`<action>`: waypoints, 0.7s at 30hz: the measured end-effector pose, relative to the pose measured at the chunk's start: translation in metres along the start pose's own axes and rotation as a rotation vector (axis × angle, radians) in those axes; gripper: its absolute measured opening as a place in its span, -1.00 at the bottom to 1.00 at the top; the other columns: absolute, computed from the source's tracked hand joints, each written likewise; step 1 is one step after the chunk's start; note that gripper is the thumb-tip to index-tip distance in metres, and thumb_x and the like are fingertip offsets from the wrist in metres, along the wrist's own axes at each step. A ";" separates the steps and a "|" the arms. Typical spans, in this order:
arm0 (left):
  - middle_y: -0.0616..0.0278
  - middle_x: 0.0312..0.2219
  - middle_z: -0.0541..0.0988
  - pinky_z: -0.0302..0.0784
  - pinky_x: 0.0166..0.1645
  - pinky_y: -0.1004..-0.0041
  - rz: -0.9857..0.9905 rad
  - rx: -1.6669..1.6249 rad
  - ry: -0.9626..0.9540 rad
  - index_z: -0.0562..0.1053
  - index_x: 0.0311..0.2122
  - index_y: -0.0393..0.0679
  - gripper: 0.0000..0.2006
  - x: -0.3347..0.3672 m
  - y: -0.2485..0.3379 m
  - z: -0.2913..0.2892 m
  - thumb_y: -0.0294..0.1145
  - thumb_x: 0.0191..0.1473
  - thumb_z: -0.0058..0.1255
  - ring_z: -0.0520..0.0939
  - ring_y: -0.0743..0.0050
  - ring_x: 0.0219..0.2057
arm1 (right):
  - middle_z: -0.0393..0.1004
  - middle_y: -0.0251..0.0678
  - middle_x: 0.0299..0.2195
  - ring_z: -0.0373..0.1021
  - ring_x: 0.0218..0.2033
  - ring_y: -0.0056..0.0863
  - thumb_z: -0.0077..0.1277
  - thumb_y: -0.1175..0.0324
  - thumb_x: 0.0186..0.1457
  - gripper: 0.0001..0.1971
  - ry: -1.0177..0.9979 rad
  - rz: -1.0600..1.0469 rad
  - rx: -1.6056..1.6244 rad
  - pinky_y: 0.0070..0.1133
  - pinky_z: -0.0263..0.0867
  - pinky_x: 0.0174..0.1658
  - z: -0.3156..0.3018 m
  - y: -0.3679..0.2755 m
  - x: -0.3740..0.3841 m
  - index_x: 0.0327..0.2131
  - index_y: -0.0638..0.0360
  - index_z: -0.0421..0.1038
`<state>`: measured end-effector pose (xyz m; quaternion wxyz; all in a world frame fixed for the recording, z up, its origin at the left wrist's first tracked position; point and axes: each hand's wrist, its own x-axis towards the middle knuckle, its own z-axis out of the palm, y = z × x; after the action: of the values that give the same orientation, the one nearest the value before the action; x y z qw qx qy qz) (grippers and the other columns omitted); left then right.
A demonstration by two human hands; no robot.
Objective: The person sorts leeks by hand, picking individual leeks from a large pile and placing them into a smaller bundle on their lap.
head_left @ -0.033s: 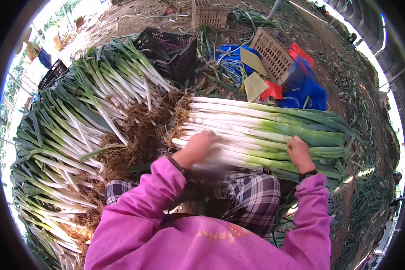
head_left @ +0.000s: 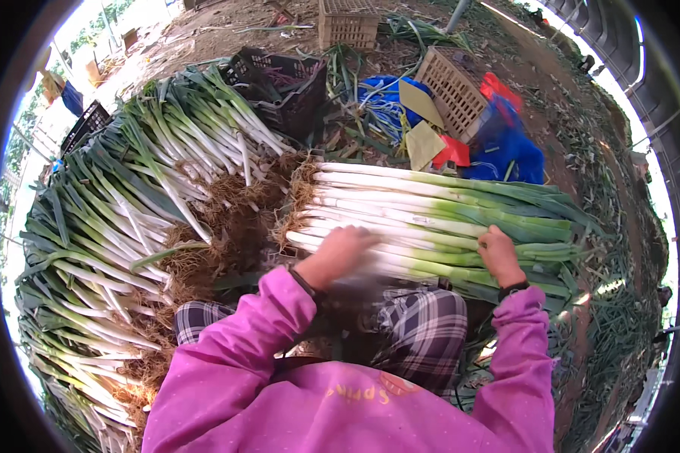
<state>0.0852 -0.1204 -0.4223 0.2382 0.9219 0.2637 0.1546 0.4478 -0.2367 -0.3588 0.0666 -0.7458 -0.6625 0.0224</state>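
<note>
Daylight burns out to white at the upper left and along the right edge, small sunlit spots dot the leaf litter (head_left: 619,355) at right, the left hand (head_left: 341,255) blurs near the centre beside fairly sharp leeks (head_left: 400,204), and the roof (head_left: 612,30) bends toward a black rim.

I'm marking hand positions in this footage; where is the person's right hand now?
In the head view, the right hand is right of centre, at the green part of the lined-up leeks, above and right of the right plaid knee.

two leek piles (head_left: 431,208) (head_left: 106,208), two tan crates (head_left: 348,32) (head_left: 452,92)
</note>
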 end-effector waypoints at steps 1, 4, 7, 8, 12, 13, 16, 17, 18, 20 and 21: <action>0.15 -0.23 0.51 0.46 -0.08 0.23 0.015 -0.008 0.008 0.50 -0.07 -0.02 -0.64 -0.002 0.009 0.010 -0.16 0.01 0.10 0.52 0.06 -0.15 | 0.31 -0.12 -0.45 0.35 -0.37 -0.06 0.12 0.45 -0.15 -0.91 0.000 -0.001 0.045 -0.30 0.28 -0.31 -0.002 0.000 0.000 -0.48 0.19 0.49; 0.16 -0.26 0.50 0.44 -0.07 0.23 0.066 0.000 0.185 0.50 -0.12 -0.02 -0.67 0.004 0.016 0.031 -0.23 -0.03 0.14 0.49 0.04 -0.18 | 0.41 -0.18 -0.27 0.41 -0.30 -0.13 0.16 0.41 -0.14 -0.75 -0.047 0.009 0.068 -0.32 0.34 -0.21 -0.019 0.001 -0.006 -0.29 0.16 0.51; 0.11 -0.32 0.48 0.42 -0.10 0.21 0.040 -0.162 0.223 0.45 -0.22 -0.08 -0.73 0.008 -0.004 0.036 -0.31 -0.07 0.17 0.47 0.00 -0.25 | 0.39 -0.28 -0.06 0.38 -0.16 -0.23 0.22 0.37 -0.16 -0.51 0.124 -0.094 0.251 -0.39 0.31 0.00 -0.033 -0.026 -0.038 -0.06 0.11 0.39; 0.11 -0.32 0.48 0.42 -0.10 0.21 0.047 -0.169 0.226 0.45 -0.22 -0.08 -0.73 0.013 -0.006 0.035 -0.31 -0.07 0.17 0.47 0.00 -0.25 | 0.39 -0.28 -0.06 0.38 -0.16 -0.23 0.22 0.37 -0.16 -0.51 0.125 -0.089 0.242 -0.39 0.31 0.00 -0.037 -0.030 -0.049 -0.06 0.11 0.39; 0.09 -0.33 0.47 0.41 -0.11 0.22 0.075 -0.187 0.149 0.42 -0.30 -0.14 -0.77 0.019 -0.012 0.039 -0.32 -0.06 0.15 0.47 0.00 -0.23 | 0.41 -0.31 -0.18 0.31 -0.06 -0.29 0.27 0.33 -0.25 -0.54 0.084 -0.168 -0.178 -0.31 0.14 0.12 -0.031 -0.041 -0.067 -0.16 0.01 0.44; 0.08 -0.31 0.47 0.41 -0.11 0.21 0.075 -0.192 0.182 0.42 -0.28 -0.14 -0.76 0.018 -0.010 0.041 -0.32 -0.07 0.15 0.47 0.00 -0.22 | 0.40 -0.32 -0.23 0.32 -0.08 -0.29 0.27 0.32 -0.26 -0.56 0.039 -0.122 -0.153 -0.31 0.17 0.06 -0.032 -0.034 -0.067 -0.19 0.01 0.44; 0.08 -0.30 0.46 0.40 -0.10 0.21 0.081 -0.179 0.216 0.42 -0.25 -0.14 -0.73 0.015 0.001 0.039 -0.32 -0.07 0.15 0.47 0.00 -0.20 | 0.38 -0.34 -0.31 0.33 -0.13 -0.29 0.28 0.31 -0.28 -0.60 -0.026 -0.091 -0.136 -0.33 0.20 -0.04 -0.038 -0.028 -0.058 -0.25 0.02 0.45; 0.09 -0.29 0.46 0.39 -0.09 0.20 0.087 -0.160 0.227 0.42 -0.23 -0.14 -0.72 0.015 0.004 0.038 -0.33 -0.08 0.16 0.46 0.00 -0.20 | 0.37 -0.35 -0.33 0.33 -0.15 -0.29 0.28 0.30 -0.29 -0.61 -0.043 -0.112 -0.150 -0.35 0.20 -0.09 -0.040 -0.026 -0.055 -0.28 0.02 0.44; 0.09 -0.29 0.46 0.39 -0.09 0.20 0.090 -0.164 0.226 0.42 -0.23 -0.14 -0.72 0.015 0.008 0.038 -0.33 -0.08 0.16 0.46 0.00 -0.20 | 0.37 -0.35 -0.33 0.33 -0.15 -0.29 0.28 0.30 -0.29 -0.61 -0.045 -0.108 -0.153 -0.35 0.20 -0.09 -0.041 -0.024 -0.056 -0.28 0.02 0.44; 0.09 -0.29 0.45 0.39 -0.10 0.19 0.148 -0.004 0.189 0.43 -0.21 -0.13 -0.71 0.014 0.012 0.035 -0.31 -0.08 0.16 0.46 0.00 -0.20 | 0.41 -0.31 -0.30 0.33 -0.12 -0.24 0.25 0.34 -0.28 -0.62 -0.100 -0.141 -0.122 -0.34 0.21 -0.04 -0.041 -0.020 -0.057 -0.27 0.05 0.43; 0.09 -0.29 0.45 0.39 -0.10 0.19 0.153 -0.009 0.188 0.43 -0.21 -0.13 -0.71 0.015 0.012 0.032 -0.31 -0.08 0.16 0.46 0.00 -0.20 | 0.41 -0.31 -0.30 0.33 -0.12 -0.24 0.25 0.34 -0.28 -0.62 -0.102 -0.135 -0.126 -0.34 0.21 -0.04 -0.042 -0.017 -0.061 -0.27 0.05 0.43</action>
<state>0.1153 -0.1330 -0.4404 0.2040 0.9197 0.2131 0.2592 0.4289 -0.2978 -0.3181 -0.0128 -0.7000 -0.7139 0.0139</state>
